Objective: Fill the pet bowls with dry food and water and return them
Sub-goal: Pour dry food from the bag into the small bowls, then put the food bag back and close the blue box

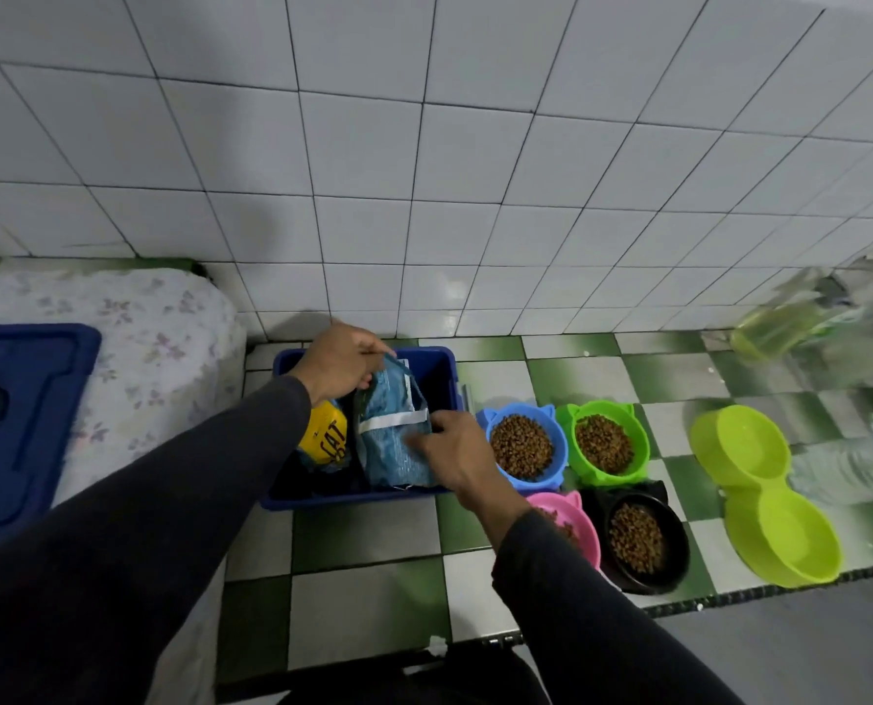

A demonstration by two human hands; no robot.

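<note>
While the left hand (pixel 340 366) pinches the top of a blue kibble bag (pixel 391 429) standing in the blue plastic bin (pixel 439 368), the right hand (pixel 454 450) holds its side, grip clamped on the bag. Right of the bin, on the checkered floor (pixel 373 592), blue (pixel 523 447), green (pixel 604 442), pink (pixel 571 531) and black (pixel 637 539) bowls hold kibble; the lime double bowl (pixel 767 493) is dry.

Long dark sleeves (pixel 180 501) to both wrists

both hands: left hand (pixel 340 366), right hand (pixel 457 457) grip blue food bag (pixel 391 432) in blue bin (pixel 439 371).
</note>
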